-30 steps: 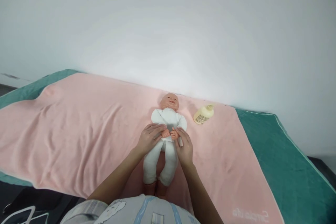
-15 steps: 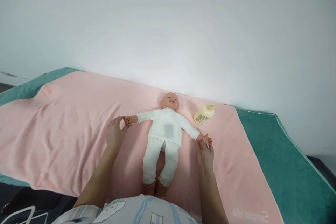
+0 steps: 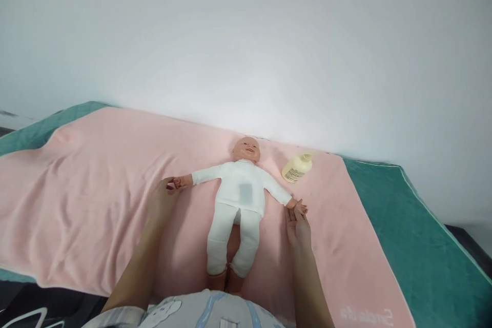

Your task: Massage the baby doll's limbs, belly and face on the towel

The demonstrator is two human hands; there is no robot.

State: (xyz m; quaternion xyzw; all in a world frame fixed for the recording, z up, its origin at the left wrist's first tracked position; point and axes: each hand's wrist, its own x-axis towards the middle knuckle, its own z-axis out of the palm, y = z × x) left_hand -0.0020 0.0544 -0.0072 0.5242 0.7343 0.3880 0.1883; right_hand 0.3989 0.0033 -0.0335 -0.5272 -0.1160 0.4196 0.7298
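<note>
A baby doll [image 3: 241, 187] in a white top and white trousers lies on its back on a pink blanket [image 3: 338, 256], its arms stretched out to both sides. At the left, my left hand [image 3: 164, 199] is closed around the fingers of one doll hand. On the other side my right hand [image 3: 299, 226] grips the doll's other hand, with the thumb on top and the fingers below it. A grey patch shows on the front of the top. Bare doll feet stick out of the trousers, close to my body.
A pale yellow bottle [image 3: 297, 167] stands on the blanket beside the doll's head. Underneath is a green padded cover [image 3: 407, 215], seen at both sides. A white wall [image 3: 246, 46] rises behind. White curved tubing [image 3: 33, 318] shows at the lower left.
My left hand has moved slightly outward and down, drawing the doll's arm straighter to the left. My right hand keeps its hold almost in place. The view has shifted a little.
</note>
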